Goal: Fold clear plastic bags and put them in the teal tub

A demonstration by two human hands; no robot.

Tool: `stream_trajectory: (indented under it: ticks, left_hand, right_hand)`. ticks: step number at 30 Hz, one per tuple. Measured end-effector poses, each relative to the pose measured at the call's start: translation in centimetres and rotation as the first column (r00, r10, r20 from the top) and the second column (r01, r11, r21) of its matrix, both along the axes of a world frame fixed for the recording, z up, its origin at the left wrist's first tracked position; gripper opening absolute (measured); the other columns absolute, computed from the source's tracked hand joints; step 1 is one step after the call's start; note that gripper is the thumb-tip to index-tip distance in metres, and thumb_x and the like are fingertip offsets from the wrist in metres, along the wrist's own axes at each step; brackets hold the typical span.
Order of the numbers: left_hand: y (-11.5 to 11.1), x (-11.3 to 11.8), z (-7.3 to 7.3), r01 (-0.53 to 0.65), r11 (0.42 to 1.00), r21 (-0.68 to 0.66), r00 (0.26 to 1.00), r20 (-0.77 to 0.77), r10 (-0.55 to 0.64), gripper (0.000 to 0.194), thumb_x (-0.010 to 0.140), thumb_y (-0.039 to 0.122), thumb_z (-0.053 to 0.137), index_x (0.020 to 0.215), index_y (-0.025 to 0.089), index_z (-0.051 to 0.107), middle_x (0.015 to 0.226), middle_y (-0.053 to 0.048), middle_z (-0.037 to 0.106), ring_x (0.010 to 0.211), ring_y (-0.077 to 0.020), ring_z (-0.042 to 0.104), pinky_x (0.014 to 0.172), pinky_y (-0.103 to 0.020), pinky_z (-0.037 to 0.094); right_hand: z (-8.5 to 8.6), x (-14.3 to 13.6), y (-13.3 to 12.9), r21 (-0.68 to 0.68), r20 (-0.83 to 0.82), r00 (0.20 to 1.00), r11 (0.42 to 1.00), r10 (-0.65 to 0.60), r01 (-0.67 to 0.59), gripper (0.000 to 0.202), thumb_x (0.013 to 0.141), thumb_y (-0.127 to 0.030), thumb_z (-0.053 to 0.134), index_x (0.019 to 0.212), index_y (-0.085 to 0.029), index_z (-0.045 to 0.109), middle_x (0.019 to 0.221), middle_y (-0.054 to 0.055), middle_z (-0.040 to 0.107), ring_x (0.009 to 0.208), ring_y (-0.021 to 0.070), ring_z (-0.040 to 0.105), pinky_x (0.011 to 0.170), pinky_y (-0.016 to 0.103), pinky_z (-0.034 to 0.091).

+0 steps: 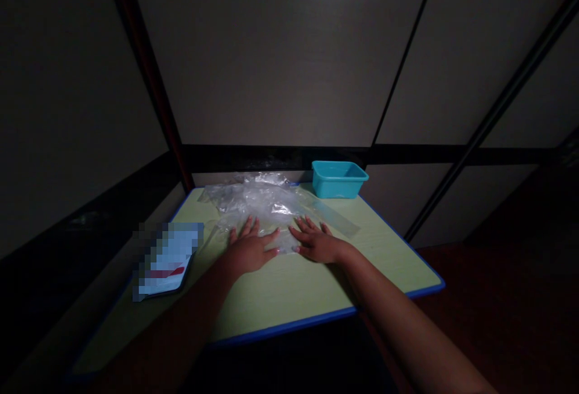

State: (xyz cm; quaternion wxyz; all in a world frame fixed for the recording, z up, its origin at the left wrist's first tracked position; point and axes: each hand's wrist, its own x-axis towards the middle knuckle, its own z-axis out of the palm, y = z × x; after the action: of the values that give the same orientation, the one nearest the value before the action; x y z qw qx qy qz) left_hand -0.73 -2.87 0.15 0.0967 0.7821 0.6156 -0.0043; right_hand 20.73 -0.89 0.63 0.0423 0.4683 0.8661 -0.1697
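Clear, crinkled plastic sheeting [262, 198], perhaps a bag, lies spread over the far half of the small table. My left hand [249, 249] rests palm down on its near edge, fingers spread. Beside it, my right hand [316, 243] also lies flat on the plastic with its fingers apart. The thumbs point toward each other with a small gap between them. Neither hand grips anything. Bunched folds of the plastic catch the light beyond my fingertips, and a flatter strip reaches out to the right.
A turquoise plastic bin [337, 183] stands at the table's back right corner. Left of my left hand lies a phone or tablet [169, 261], its screen lit and blurred out. The pale table [280, 303] has a blue edge and stands against panelled walls [280, 68].
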Motion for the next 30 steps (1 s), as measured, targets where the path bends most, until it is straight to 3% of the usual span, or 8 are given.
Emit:
stream_trajectory:
  ticks: [9,30]
  left_hand:
    - [0.3,-1.1,0.4,-0.007,1.0,-0.029,0.996,-0.089,0.004,0.058,0.087,0.059,0.036,0.141,0.043,0.024,0.154,-0.006,0.006,0.139,-0.0339,-0.007,0.102,-0.068,0.006]
    - [0.1,-1.7,1.5,-0.036,0.999,-0.023,0.971,-0.235,0.029,0.063,0.084,0.065,0.038,0.141,0.04,0.028,0.154,-0.008,0.011,0.139,-0.0345,-0.007,0.101,-0.07,0.002]
  right_hand:
    - [0.9,0.0,-0.3,-0.039,0.062,0.998,0.999,-0.019,0.022,0.067,0.091,-0.049,0.034,0.148,-0.025,0.008,0.153,0.009,-0.008,0.14,0.0261,-0.012,0.103,0.065,-0.001]
    - [0.8,0.7,0.0,-0.038,0.013,0.998,0.998,-0.057,0.057,0.071,0.086,-0.054,0.043,0.147,-0.03,0.016,0.154,0.008,-0.006,0.14,0.029,-0.01,0.103,0.065,0.001]
